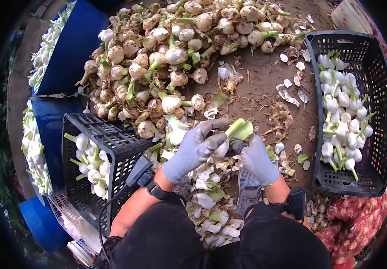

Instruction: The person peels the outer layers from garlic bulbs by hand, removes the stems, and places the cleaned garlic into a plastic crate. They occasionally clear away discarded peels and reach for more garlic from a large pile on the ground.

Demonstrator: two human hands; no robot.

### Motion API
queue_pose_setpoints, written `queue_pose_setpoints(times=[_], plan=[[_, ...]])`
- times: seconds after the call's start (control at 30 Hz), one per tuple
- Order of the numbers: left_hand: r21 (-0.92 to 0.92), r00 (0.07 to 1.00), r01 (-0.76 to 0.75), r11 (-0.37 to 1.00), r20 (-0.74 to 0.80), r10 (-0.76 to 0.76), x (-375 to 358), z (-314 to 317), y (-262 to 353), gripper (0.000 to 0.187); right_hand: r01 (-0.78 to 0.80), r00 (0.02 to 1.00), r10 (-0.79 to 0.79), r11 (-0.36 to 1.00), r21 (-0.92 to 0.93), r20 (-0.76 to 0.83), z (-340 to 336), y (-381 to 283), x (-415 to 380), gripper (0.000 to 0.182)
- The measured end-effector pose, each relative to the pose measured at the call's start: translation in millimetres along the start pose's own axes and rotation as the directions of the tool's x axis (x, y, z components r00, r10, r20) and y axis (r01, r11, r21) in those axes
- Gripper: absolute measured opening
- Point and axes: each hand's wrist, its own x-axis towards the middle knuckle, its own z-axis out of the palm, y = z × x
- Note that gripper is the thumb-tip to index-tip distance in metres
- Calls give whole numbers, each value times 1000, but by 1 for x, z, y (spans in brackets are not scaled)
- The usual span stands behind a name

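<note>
In front of my knees, my left hand [192, 149], in a grey-white glove, is closed on a garlic bulb [222, 147]. Its thick pale-green stalk points up and to the right. My right hand [257, 160], gloved alike, is closed close beside the stalk. A dark tool [237, 145] pokes out of the right fist toward the bulb; its kind is mostly hidden by the fingers. Peeled skins and leaf scraps [206, 201] lie on the ground under both hands, between my shoes.
A big heap of soil-stained garlic [157, 58] lies ahead. To the right stands a black crate [377, 179] holding white bulbs; red net sacks [359, 228] lie beside it. On the left are a tilted black crate [112, 130] with bulbs and blue tubs [74, 49] of garlic.
</note>
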Motion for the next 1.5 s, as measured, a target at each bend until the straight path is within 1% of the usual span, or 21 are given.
queue_pose_setpoints(times=[0.17, 0.23, 0.3, 0.37, 0.43, 0.57, 0.7, 0.77, 0.83, 0.87, 0.9, 0.97, 1.03, 1.1, 1.17, 1.23, 1.3, 1.33, 1.37, 1.43, 1.5], plan=[[-144, 974, -58, 988, -225, 24, 1, 4, -12, 49, -8, 1000, 9, 999, 33, -19, -6, -9, 0, 18], [357, 937, -251, 900, -142, 318, 4, 2, -18, 44, 50, 998, -49, 999, 6, -33, 1, -1, -1, 17], [412, 923, -263, 872, -154, 351, 9, -2, -14, 38, 248, 969, -239, 905, -345, 69, 2, 0, -4, 18], [-40, 987, 161, 986, -7, -161, 8, -3, 0, 34, 270, 963, -257, 920, -283, 85, -2, 6, -2, 19], [-42, 986, 164, 986, 6, -164, 4, -3, 5, 36, 298, 953, -294, 877, -376, 68, -9, 7, -1, 15], [-688, 987, -41, 725, 83, 135, 4, -9, -15, 42, 152, 927, -338, 730, -667, -159, -40, 0, 7, 15], [-862, 996, -73, 502, -87, -4, 7, -14, -14, 41, 429, 836, 209, 326, -842, 507, -16, 23, -27, 21], [-820, 981, -159, 550, -193, -4, 11, -21, -26, 43, 443, 761, 329, 365, -819, 559, -18, 18, -27, 35], [-535, 978, -155, 830, -203, 52, 14, -15, -28, 50, 332, 942, -152, 536, -776, 298, -21, -7, -24, 50], [-42, 959, -283, 958, -29, 282, 9, -13, -22, 61, 335, 941, -156, 535, -775, 300, -20, -9, -20, 50], [-371, 985, -42, 928, 139, 100, 2, -2, 8, 67, 340, 940, -266, 790, -510, 215, -18, -12, -15, 52], [-250, 982, -140, 958, 85, 166, 19, 11, -6, 68, 223, 963, -219, 975, -9, 154, -32, -29, -7, 58], [520, 913, -282, 806, -112, 392, 43, -17, -4, 61, 206, 950, -296, 832, 514, 98, -62, -50, -15, 79], [814, 939, -114, 569, -98, 329, 68, -36, -29, 53, 352, 780, -626, 432, 831, -5, -97, -68, -29, 84], [977, 960, -74, 202, 14, 281, 83, -45, -52, 42, 466, 712, -702, 451, 761, -21, -114, -75, -32, 88], [987, 994, -42, 152, 25, 108, 96, -53, -69, 38, 418, 884, -466, 762, 495, -29, -104, -65, -25, 82], [801, 936, -176, 573, -45, 350, 87, -43, -53, 36, 192, 981, -191, 981, -17, 41, -86, -43, -13, 59], [449, 974, -47, 892, -178, 141, 76, -26, -20, 39, 251, 968, -247, 961, -120, 42, -71, -21, -6, 57], [-6, 977, 115, 993, -181, -114, 67, -6, 8, 43, 301, 953, -301, 926, -227, 34, -58, -3, 1, 55], [-112, 993, 98, 989, -56, -105, 56, 15, 7, 48, 527, 699, -714, 467, -710, 50, -35, 4, 13, 53], [118, 996, -90, 989, 20, 89, 45, 27, 7, 51, 532, 688, -726, 498, -685, 7, -35, 12, 17, 59]])
